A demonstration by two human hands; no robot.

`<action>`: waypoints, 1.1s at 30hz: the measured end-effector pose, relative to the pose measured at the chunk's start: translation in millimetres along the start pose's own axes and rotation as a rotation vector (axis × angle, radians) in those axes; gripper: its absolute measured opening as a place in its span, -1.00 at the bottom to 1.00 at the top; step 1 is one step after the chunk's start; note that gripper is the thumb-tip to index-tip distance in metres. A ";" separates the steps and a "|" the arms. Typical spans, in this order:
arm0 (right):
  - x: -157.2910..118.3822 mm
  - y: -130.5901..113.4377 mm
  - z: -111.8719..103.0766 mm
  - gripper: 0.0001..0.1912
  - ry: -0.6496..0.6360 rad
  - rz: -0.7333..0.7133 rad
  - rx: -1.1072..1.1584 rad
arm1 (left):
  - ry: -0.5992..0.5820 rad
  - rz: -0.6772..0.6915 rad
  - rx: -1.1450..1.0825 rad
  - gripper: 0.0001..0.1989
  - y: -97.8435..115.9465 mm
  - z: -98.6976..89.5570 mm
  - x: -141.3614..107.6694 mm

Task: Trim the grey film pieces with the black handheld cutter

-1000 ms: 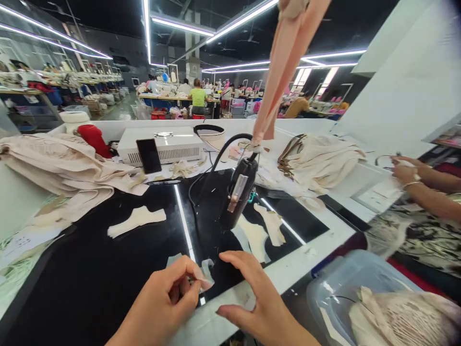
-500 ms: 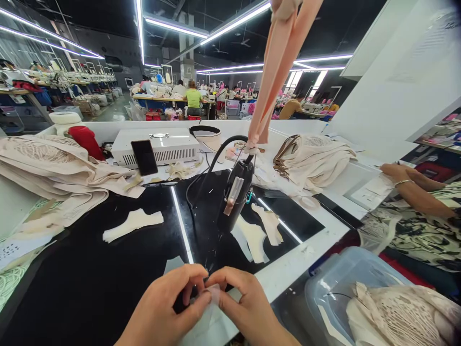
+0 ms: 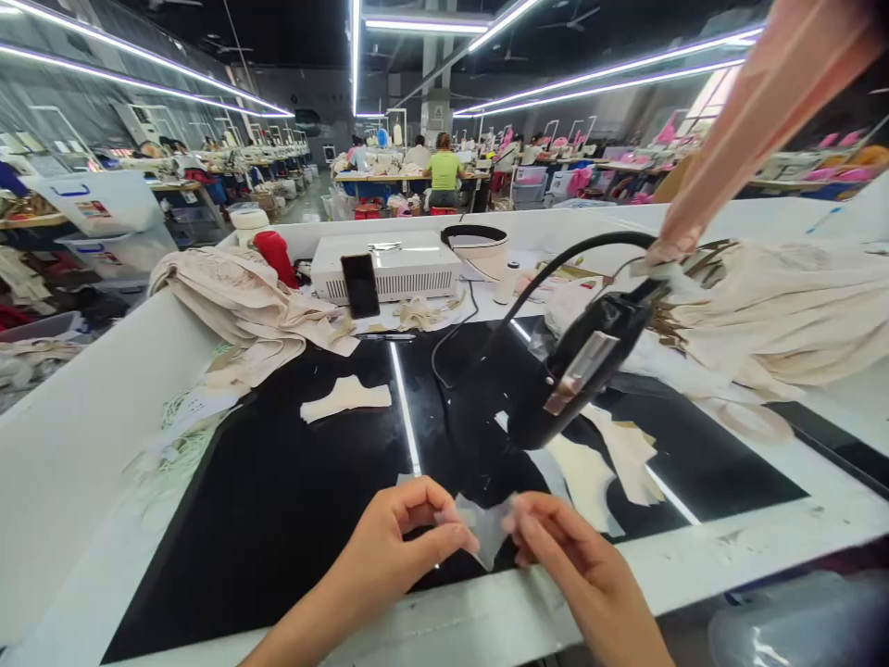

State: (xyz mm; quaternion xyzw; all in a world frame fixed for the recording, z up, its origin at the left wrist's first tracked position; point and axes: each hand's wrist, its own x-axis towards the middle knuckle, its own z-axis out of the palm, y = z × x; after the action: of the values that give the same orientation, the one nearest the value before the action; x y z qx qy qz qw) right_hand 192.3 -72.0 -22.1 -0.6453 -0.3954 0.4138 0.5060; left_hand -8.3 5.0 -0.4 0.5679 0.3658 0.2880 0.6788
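The desk (image 3: 715,547) is largely covered by a glossy black panel (image 3: 278,519). At its far side, a phone (image 3: 359,285) is propped against a white box (image 3: 409,269). A black handheld device (image 3: 576,371) is suspended at a tilt from a pink fabric strap (image 3: 757,130), above the panel. Pale cut pieces are laid flat on the panel: one left piece (image 3: 345,396) and, to the right, a group of right pieces (image 3: 583,477).

Caution: the translucent piece (image 3: 486,533) appears thin; it could be torn or creased if the two ends were pulled unevenly. A corner could be lost if the fingertip grip were loosened. The hanging device could be knocked if the hands were raised forward.

The left hand (image 3: 389,547) is extended from below, thumb and fingers curled into a pinch on one end. The right hand (image 3: 590,565) is angled inward, the opposite end pinched; its fingertips are slightly blurred. The hands are held slightly apart, the translucent piece being spread between them above the near edge of the panel.
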 end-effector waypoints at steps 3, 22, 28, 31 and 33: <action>1.1 8.8 -9.9 -0.60 0.175 -0.152 -0.141 | -0.047 -0.060 -0.131 -0.71 2.1 1.9 -1.0; 21.0 -4.7 42.2 -0.72 -0.253 -0.231 -0.172 | 0.131 -0.072 0.122 -0.81 3.2 -28.6 -11.6; 33.1 5.8 51.5 -0.79 -0.204 -0.552 -0.378 | 0.286 -0.037 0.431 -0.83 -10.4 -36.3 -12.0; 35.1 9.4 52.4 -0.79 -0.196 -0.652 -0.488 | 0.322 0.030 0.746 -0.94 -16.5 -36.0 -12.4; 36.1 11.1 52.7 -0.77 -0.184 -0.709 -0.576 | 0.315 0.077 0.943 -0.94 -20.3 -34.5 -12.3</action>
State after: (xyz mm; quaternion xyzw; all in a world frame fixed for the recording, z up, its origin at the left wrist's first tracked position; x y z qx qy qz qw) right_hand 156.6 -23.3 -45.4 -0.5454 -0.7334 0.1442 0.3793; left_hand -44.2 10.7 -21.2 0.7759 0.5329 0.1983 0.2734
